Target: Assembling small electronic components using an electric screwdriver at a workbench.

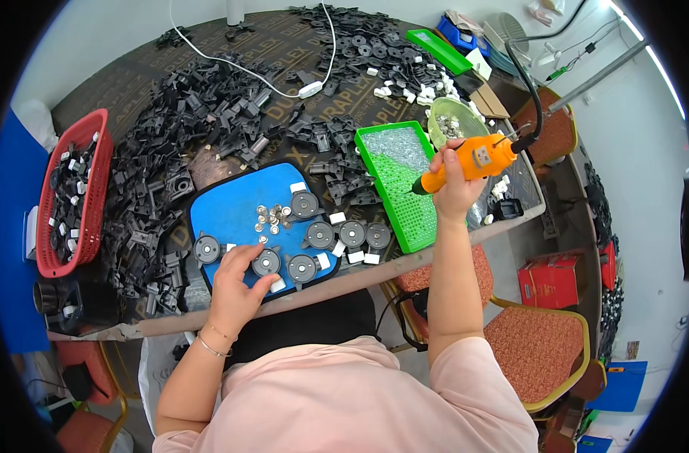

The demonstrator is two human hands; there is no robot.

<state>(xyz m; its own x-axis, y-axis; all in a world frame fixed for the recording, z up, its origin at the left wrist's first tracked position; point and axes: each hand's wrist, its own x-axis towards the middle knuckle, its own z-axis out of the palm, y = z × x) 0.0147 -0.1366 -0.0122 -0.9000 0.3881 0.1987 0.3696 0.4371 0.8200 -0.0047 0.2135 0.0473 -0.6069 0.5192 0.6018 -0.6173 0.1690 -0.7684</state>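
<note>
A round dark wheel-like part (267, 262) with a white tab lies on the blue mat (224, 204). My left hand (240, 281) has it between fingers and thumb, at its left side and lower edge. In my right hand (456, 177) is an orange electric screwdriver (476, 157), raised above the green tray (405, 235), its dark tip pointing left. Small clear pieces and screws seem to fill part of that tray. Several similar round parts (302, 268) sit on and beside the mat. Small silver round metal pieces (269, 219) are heaped at the mat's middle.
Piles of black plastic parts (209, 98) spread over the table. A red basket (99, 189) with black and white parts stands at left. A light green bowl (442, 109) and white pieces (409, 96) are at right. A white cable (261, 79) crosses the far side. Chairs (537, 355) stand nearby.
</note>
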